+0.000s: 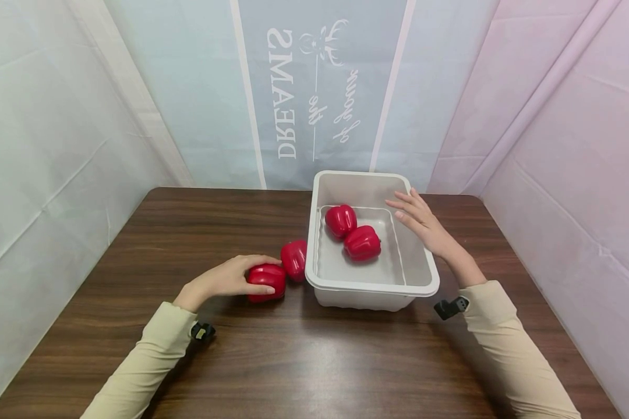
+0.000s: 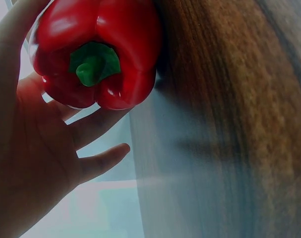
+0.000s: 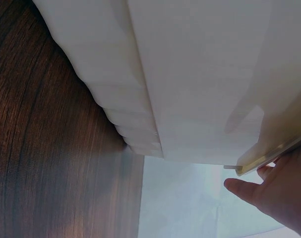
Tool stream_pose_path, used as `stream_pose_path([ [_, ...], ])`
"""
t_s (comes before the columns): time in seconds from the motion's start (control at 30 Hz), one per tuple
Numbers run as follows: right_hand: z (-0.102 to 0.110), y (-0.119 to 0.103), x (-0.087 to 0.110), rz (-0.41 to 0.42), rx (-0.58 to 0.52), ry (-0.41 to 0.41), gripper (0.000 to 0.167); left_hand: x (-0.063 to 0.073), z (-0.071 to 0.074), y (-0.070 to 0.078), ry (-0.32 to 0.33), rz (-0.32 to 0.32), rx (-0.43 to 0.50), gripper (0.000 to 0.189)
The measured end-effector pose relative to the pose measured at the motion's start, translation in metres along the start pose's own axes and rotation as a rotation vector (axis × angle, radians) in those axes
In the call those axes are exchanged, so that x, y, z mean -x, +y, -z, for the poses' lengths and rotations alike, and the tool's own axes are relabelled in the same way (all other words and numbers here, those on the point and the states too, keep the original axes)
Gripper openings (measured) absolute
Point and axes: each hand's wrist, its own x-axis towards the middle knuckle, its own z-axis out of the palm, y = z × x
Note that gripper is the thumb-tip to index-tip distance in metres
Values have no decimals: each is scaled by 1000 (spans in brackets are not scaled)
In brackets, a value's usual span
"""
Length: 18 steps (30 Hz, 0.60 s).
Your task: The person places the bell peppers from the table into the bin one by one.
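My left hand [image 1: 236, 276] holds a red bell pepper [image 1: 267, 283] at the wooden table, thumb on its near side and fingers along its far side. The left wrist view shows that pepper's green stem [image 2: 92, 67] facing the camera. Just to its right, another red bell pepper [image 1: 294, 261] lies against the left side of a light grey plastic bin [image 1: 372, 287]. Two more red peppers, one farther back [image 1: 340, 220] and one nearer [image 1: 363, 243], lie on the bin's floor. Over the bin's right rim, my right hand [image 1: 418, 219] is spread, holding nothing.
The brown wooden table [image 1: 314, 361] reaches back to a blue-grey curtain [image 1: 314, 87] with white lettering. Pale fabric walls stand at the left [image 1: 47, 174] and right [image 1: 582, 174]. In the right wrist view, the bin's outer side wall [image 3: 200, 79] rises close by.
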Motion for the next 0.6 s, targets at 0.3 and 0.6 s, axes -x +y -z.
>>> stream_pose_path([
  [0.3, -3, 28, -4, -4, 11, 7, 39, 1, 0, 1, -4, 14, 7, 61],
  [0.6, -4, 38, -5, -3, 11, 14, 41, 2, -2, -1, 4, 16, 11, 62],
])
